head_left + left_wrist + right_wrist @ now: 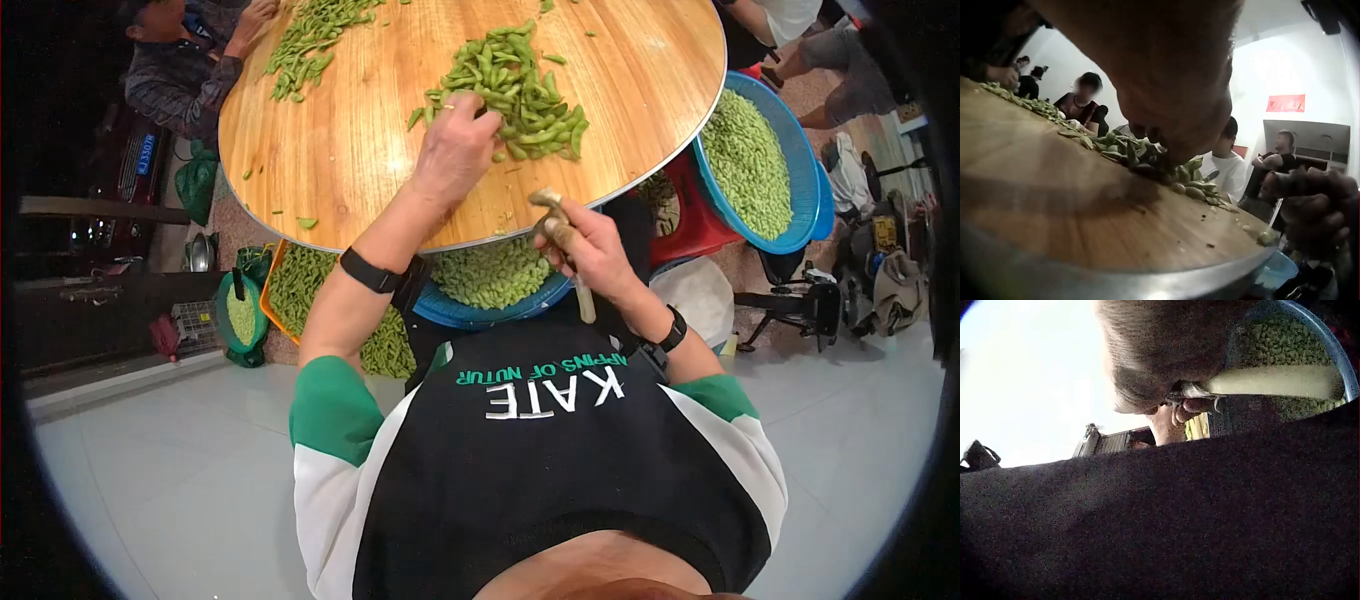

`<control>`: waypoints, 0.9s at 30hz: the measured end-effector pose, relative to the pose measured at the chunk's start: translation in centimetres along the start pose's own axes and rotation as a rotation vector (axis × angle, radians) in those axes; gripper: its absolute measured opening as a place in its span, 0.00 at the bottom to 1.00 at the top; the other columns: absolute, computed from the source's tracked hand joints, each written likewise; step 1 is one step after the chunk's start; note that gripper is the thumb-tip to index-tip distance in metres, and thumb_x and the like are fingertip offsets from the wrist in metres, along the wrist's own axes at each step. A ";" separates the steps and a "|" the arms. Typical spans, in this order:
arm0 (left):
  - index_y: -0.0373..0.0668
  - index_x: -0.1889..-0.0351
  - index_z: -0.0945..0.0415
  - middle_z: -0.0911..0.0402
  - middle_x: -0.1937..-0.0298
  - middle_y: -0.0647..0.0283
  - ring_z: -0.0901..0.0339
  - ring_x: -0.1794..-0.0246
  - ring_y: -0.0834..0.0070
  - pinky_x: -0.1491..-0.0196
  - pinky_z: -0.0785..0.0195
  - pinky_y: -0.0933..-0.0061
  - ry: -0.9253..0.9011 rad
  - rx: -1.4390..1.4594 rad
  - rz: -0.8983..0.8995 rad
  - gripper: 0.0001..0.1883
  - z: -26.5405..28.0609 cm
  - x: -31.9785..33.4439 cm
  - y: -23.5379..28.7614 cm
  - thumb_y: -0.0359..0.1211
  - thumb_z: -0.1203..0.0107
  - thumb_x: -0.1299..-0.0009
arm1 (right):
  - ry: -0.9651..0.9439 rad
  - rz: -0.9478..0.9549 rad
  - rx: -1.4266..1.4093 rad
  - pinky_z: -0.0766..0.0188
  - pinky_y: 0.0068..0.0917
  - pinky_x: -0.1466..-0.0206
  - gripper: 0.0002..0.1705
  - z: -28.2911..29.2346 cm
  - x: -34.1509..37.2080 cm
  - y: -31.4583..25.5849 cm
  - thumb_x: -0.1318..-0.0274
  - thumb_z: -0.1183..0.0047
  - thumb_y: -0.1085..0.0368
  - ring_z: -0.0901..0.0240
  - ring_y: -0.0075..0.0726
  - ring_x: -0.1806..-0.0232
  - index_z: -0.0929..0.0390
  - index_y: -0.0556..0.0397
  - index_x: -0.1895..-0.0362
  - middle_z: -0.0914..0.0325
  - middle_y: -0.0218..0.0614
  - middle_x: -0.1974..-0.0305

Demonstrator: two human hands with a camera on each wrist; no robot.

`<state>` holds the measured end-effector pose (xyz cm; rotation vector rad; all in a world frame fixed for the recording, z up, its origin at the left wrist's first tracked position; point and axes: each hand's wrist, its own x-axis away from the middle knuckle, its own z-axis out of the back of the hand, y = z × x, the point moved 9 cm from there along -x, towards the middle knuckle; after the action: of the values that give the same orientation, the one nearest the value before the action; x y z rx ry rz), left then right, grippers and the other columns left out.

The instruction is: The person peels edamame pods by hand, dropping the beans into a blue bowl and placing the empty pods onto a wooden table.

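Note:
Green bean pods lie heaped on the round wooden table. My left hand reaches into the heap's near side, fingers bent downward; the left wrist view shows the same hand over pods, its fingertips hidden. Just off the table's near edge, my right hand grips a pale, rod-like handle, which points toward my body. Something greyish-brown is at that hand's fingertips; I cannot tell what. From the right wrist, the handle sticks out beside the hand.
Below the table edge, a blue basin holds shelled beans. Another blue basin of beans stands right, by a red stool. An orange crate of pods is left. Another person sits at the far left; more pods lie nearby.

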<state>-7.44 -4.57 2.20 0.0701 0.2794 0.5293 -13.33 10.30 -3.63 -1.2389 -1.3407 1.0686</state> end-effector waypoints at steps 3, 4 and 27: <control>0.41 0.64 0.24 0.22 0.55 0.59 0.24 0.60 0.70 0.61 0.30 0.68 0.353 0.177 -0.075 0.07 3.2 2.3 1.0 0.23 0.43 0.39 | 0.073 -0.014 -0.210 0.40 0.13 0.81 0.22 0.7 0.1 -0.2 0.33 0.61 0.66 0.35 0.18 0.76 0.38 0.58 0.37 0.26 0.34 0.67; 0.39 0.64 0.24 0.22 0.60 0.62 0.25 0.64 0.74 0.64 0.31 0.73 0.217 0.615 0.152 0.07 2.3 2.7 -0.5 0.23 0.43 0.39 | 0.090 0.011 -0.284 0.40 0.14 0.81 0.22 0.7 -0.5 -0.4 0.33 0.61 0.66 0.35 0.18 0.77 0.38 0.58 0.36 0.27 0.33 0.67; 0.37 0.60 0.23 0.21 0.71 0.67 0.30 0.78 0.87 0.79 0.42 0.86 0.024 1.696 0.535 0.08 -1.7 8.2 1.2 0.24 0.41 0.37 | -0.105 0.036 -0.422 0.44 0.14 0.83 0.13 -3.1 -1.8 -1.5 0.33 0.58 0.63 0.40 0.17 0.81 0.30 0.58 0.50 0.29 0.30 0.71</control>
<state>-1.69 0.59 -1.30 1.8236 0.6770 0.6873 -10.41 8.37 -1.91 -1.5329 -1.6896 0.9116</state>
